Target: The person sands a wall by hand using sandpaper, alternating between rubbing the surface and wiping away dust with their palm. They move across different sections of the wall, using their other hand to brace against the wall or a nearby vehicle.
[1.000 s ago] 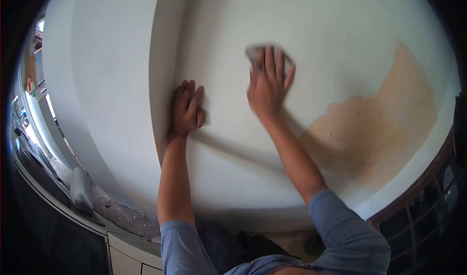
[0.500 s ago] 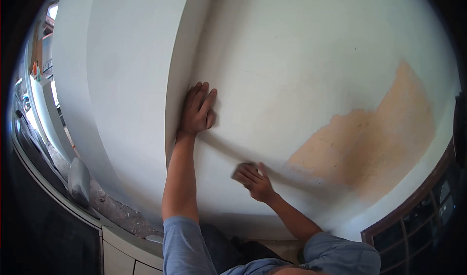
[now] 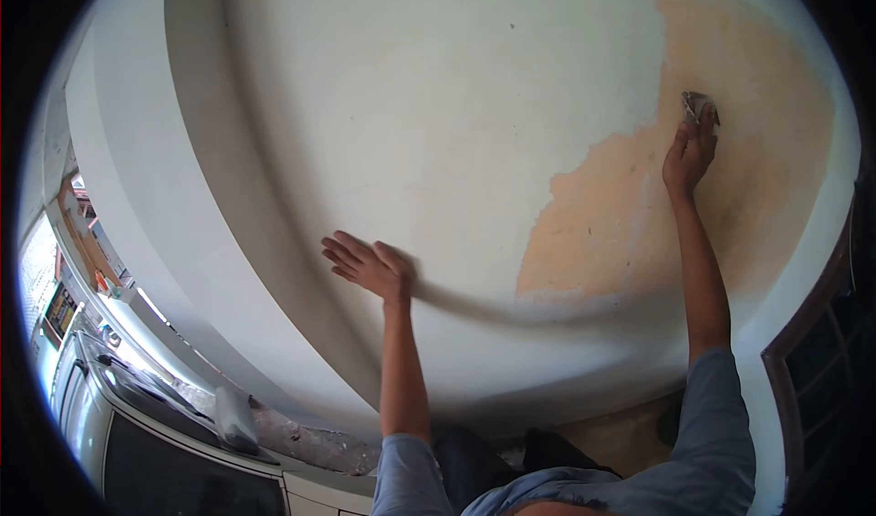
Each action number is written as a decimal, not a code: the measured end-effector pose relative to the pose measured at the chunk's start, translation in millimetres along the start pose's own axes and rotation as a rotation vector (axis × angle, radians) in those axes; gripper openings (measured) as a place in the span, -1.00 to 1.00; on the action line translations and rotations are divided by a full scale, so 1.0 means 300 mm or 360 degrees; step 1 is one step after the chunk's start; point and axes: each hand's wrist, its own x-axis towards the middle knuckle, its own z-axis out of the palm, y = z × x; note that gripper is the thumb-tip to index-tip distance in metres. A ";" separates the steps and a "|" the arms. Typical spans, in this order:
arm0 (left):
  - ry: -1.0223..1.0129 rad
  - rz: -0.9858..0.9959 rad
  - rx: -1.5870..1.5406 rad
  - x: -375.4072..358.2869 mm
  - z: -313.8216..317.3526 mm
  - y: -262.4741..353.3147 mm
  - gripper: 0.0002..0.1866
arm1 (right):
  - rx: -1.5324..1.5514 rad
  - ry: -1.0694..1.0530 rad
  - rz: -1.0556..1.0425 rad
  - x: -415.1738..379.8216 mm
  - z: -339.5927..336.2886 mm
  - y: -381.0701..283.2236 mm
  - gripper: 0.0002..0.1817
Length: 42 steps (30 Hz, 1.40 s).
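Note:
A pale wall (image 3: 438,151) fills the middle of the view, with a large tan patch (image 3: 602,215) on its right part. My left hand (image 3: 370,265) lies against the pale wall with its fingers spread, near the inner corner on the left. High on the right, my right hand (image 3: 692,151) reaches up over the tan patch. Its fingers are closed on a small folded grey sheet (image 3: 701,108) that looks like sandpaper and lies against the wall.
A wall edge projects at the left (image 3: 210,187). Beyond it stands a vehicle (image 3: 182,461) with a side mirror (image 3: 235,420). A dark-framed window grille (image 3: 803,406) is at the lower right.
My right hand has moved up and right with the grey sheet, from the low pale wall onto the tan patch. My left hand has shifted off the corner, and the view has turned.

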 end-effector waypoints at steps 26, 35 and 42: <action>0.0044 0.1299 0.0114 0.355 0.157 1.064 -0.25 | 0.0284 0.0121 -0.0185 -0.003 -0.069 -0.008 -0.65; -0.0059 0.1584 0.0024 0.540 0.123 1.290 -0.30 | 0.0477 0.0163 -0.0018 -0.031 -0.048 0.008 -0.70; -0.0134 0.1595 -0.0070 0.137 0.191 1.288 -0.30 | 0.0347 0.0134 -0.0057 -0.030 -0.065 0.004 -0.67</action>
